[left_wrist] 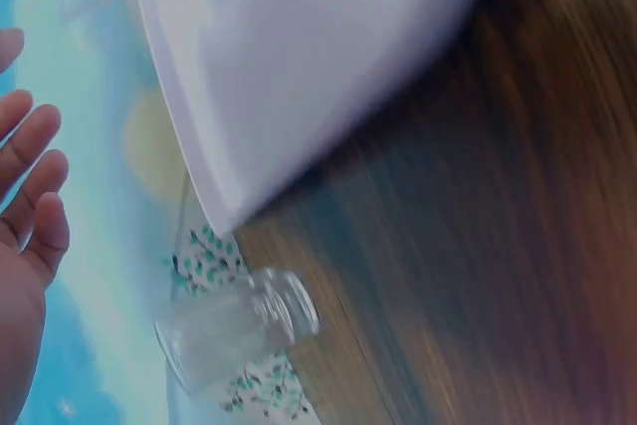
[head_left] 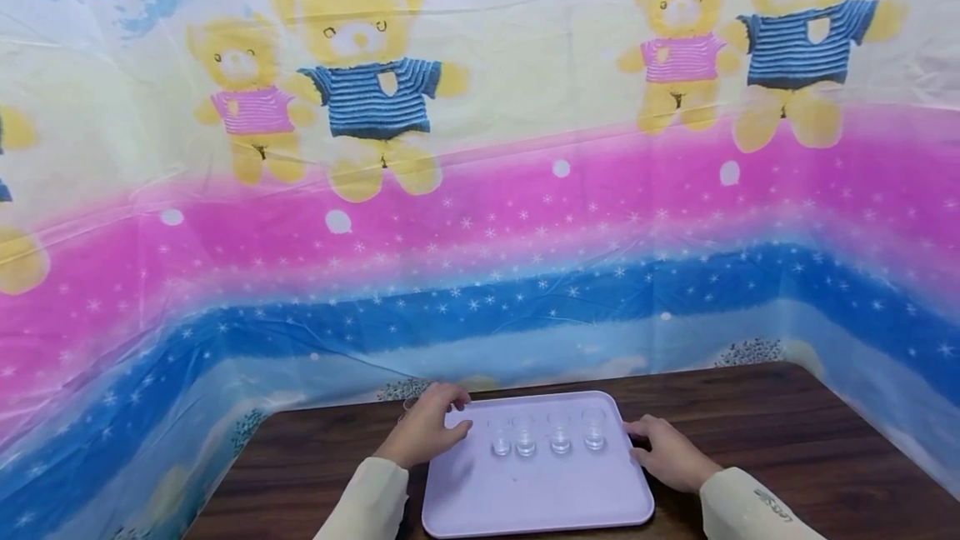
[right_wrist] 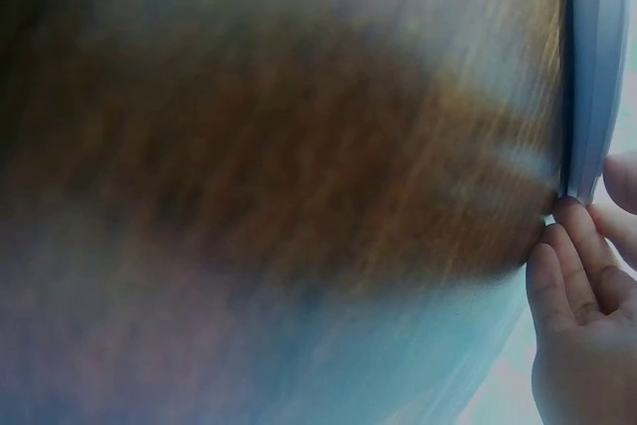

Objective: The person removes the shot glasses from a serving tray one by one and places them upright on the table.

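Several small clear glass cups (head_left: 560,436) stand in a row on a pale lilac tray (head_left: 540,498). Above the tray's left edge hovers my left hand (head_left: 435,427), its fingers loosely bent and holding nothing. A clear glass jar (left_wrist: 234,330) stands on the table beyond the tray's far left corner, close to that hand; in the head view the hand mostly hides it. On the opposite side, my right hand (head_left: 667,450) touches the tray's right rim with fairly straight fingers (right_wrist: 572,271) and thumb. The right wrist view shows only the tray's edge there.
Under the tray is a dark brown wooden table (head_left: 315,448). A printed cloth (head_left: 480,257) with teddy bears and snowflakes hangs behind it and around the sides. Pale long sleeves (head_left: 750,507) cover both arms.
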### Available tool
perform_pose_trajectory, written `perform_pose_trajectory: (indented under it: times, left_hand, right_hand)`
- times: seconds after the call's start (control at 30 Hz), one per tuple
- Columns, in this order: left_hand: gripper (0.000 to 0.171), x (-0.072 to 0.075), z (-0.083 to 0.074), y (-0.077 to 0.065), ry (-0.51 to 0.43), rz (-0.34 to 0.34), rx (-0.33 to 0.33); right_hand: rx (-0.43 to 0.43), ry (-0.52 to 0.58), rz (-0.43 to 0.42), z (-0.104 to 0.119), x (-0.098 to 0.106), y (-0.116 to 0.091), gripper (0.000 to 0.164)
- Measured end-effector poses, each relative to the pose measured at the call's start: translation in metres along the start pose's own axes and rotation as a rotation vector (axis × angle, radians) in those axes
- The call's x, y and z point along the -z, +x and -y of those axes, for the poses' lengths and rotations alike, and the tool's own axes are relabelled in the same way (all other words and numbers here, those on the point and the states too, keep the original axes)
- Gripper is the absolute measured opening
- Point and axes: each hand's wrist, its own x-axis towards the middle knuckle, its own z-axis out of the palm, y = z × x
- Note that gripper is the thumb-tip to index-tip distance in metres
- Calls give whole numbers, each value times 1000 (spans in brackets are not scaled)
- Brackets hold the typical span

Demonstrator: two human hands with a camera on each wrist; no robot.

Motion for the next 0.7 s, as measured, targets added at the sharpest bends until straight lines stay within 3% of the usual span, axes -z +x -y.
perform_pose_trajectory:
  times: [0.27,0.7]
  left_hand:
    - [32,-16,-16,10,-53,114,14]
    - [22,-25,-26,16,-77,134,52]
  right_hand:
    - [14,-10,-10,-3,-2,1,39]
    - [-13,-26,7,-4,-1,4,40]
